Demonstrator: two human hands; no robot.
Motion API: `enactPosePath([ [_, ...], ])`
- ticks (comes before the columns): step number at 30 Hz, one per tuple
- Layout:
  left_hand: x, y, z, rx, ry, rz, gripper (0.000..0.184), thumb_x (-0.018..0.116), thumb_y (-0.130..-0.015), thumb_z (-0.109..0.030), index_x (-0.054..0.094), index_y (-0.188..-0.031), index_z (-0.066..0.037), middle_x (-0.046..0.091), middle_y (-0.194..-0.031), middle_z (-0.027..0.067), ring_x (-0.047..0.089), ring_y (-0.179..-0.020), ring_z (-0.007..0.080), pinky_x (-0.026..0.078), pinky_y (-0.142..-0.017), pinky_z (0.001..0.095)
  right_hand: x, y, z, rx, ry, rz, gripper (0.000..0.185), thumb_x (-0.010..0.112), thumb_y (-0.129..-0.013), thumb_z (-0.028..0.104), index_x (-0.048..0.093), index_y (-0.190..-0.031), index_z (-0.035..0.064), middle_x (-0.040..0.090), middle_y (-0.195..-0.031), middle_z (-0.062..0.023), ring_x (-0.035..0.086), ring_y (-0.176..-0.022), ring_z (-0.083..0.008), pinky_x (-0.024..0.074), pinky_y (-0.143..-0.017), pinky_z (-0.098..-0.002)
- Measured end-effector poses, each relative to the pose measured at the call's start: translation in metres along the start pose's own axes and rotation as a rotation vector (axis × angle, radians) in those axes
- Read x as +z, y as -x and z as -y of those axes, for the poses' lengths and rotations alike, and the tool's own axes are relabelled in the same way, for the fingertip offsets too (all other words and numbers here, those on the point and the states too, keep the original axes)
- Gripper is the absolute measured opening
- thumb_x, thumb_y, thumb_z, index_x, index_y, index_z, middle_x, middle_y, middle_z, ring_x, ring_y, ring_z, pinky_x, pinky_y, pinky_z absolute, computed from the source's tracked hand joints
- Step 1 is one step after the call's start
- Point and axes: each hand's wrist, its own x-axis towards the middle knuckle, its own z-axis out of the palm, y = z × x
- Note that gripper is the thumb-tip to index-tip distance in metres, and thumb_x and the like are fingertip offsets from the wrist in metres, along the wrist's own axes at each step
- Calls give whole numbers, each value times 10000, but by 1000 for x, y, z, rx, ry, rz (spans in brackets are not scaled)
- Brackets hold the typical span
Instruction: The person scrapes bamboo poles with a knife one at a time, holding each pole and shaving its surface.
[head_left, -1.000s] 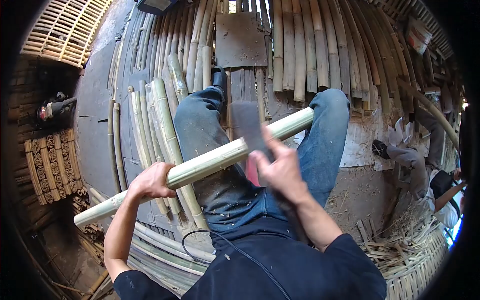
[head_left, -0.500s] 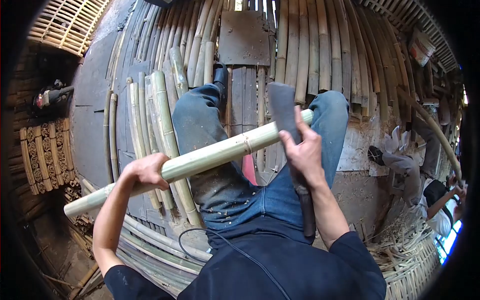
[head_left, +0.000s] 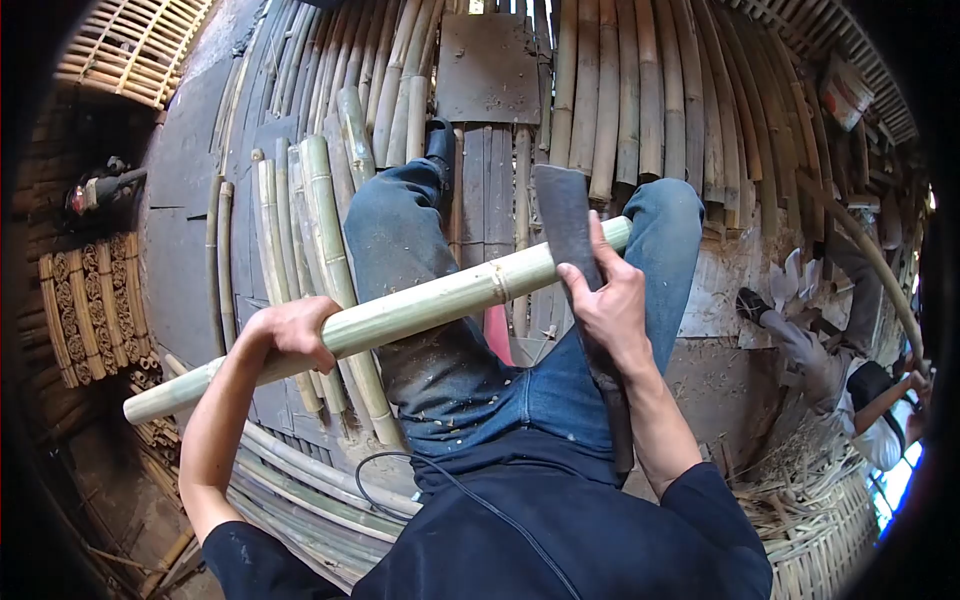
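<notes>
Across my lap lies a pale green bamboo pole (head_left: 430, 305), slanting up to the right, with a ringed node right of its middle. My left hand (head_left: 300, 335) is wrapped over the pole left of centre. In my right hand (head_left: 607, 310) is a machete (head_left: 567, 210) with a wide dark blade and a long dark handle that runs down along my forearm. The blade lies across the pole near its right end, and I cannot tell whether its edge has entered the bamboo. My right fingers are closed around the machete where it crosses the pole.
Cut bamboo poles (head_left: 320, 210) lie beside my left knee, and more poles (head_left: 310, 500) are at my left hip. Bundled sticks (head_left: 95, 310) are stacked at far left. A woven basket (head_left: 830, 530) with shavings stands lower right. Another person (head_left: 870, 400) sits at the right.
Hardly anything differs. The pole's left end has shifted slightly left and up with my left hand, and the blade is turned a little.
</notes>
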Motion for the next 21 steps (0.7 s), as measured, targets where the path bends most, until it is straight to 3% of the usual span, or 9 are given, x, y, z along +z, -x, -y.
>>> enactPosePath([
  [2, -4, -2, -1, -5, 17, 27, 464, 880, -561, -228, 775, -908, 61, 791, -828, 166, 780, -767, 239, 603, -717, 395, 3, 1, -7, -115, -31, -55, 792, 807, -943, 146, 478, -1663, 147, 764, -1249, -288, 824, -1004, -328, 650, -900, -395],
  [5, -10, -7, 3, -3, -7, 106, 415, 883, -590, -184, 775, -909, 59, 795, -827, 142, 777, -758, 219, 604, -697, 387, 28, 34, 33, -17, -117, 224, 807, 815, -942, 156, 466, -1670, 164, 739, -1194, -349, 800, -1052, -398, 644, -926, -436],
  [8, -12, -10, 13, -4, 163, 191, 388, 889, -597, -133, 775, -917, 55, 798, -835, 121, 773, -755, 207, 611, -697, 373, 43, 39, 30, -154, -136, 222, 831, 835, -930, 175, 465, -1674, 183, 753, -1098, -358, 804, -986, -416, 652, -896, -450],
  [11, -16, -13, 20, -32, 253, 247, 385, 899, -608, -98, 769, -935, 59, 798, -845, 114, 769, -756, 205, 623, -701, 373, 19, 15, 3, -162, -87, 23, 836, 829, -937, 175, 442, -1675, 109, 788, -1211, -268, 819, -1024, -342, 656, -924, -403],
  [13, -16, -19, 28, -47, 369, 347, 403, 909, -615, -102, 762, -950, 66, 791, -840, 121, 768, -757, 207, 630, -701, 374, -5, -2, -3, 25, -48, -77, 818, 831, -935, 176, 461, -1657, 73, 786, -1227, -269, 821, -1034, -312, 648, -942, -382],
  [15, -19, -22, 27, -51, 349, 340, 431, 921, -619, -105, 755, -975, 71, 786, -845, 124, 769, -766, 211, 634, -698, 375, 2, -2, -12, 60, -104, -78, 803, 826, -936, 175, 475, -1651, 76, 778, -1242, -277, 815, -1058, -305, 643, -960, -388],
  [19, -25, -28, 30, -59, 315, 399, 438, 935, -623, -96, 752, -988, 64, 783, -862, 119, 766, -773, 209, 629, -690, 373, 52, 43, 25, -324, -118, 166, 813, 831, -926, 171, 479, -1655, 91, 776, -1149, -314, 822, -984, -384, 652, -908, -398],
  [20, -24, -27, 31, -30, 301, 377, 433, 933, -628, -91, 750, -989, 63, 781, -861, 121, 764, -776, 210, 630, -689, 375, 53, 52, 37, -149, -84, 351, 807, 842, -914, 170, 504, -1644, 119, 760, -1123, -335, 809, -961, -429, 647, -905, -411],
  [21, -24, -26, 31, -1, 287, 355, 428, 931, -632, -86, 748, -990, 62, 779, -860, 123, 763, -778, 211, 630, -688, 378, 54, 53, 39, -109, -100, 387, 809, 849, -906, 175, 515, -1642, 143, 748, -1105, -352, 806, -948, -437, 647, -888, -426],
])
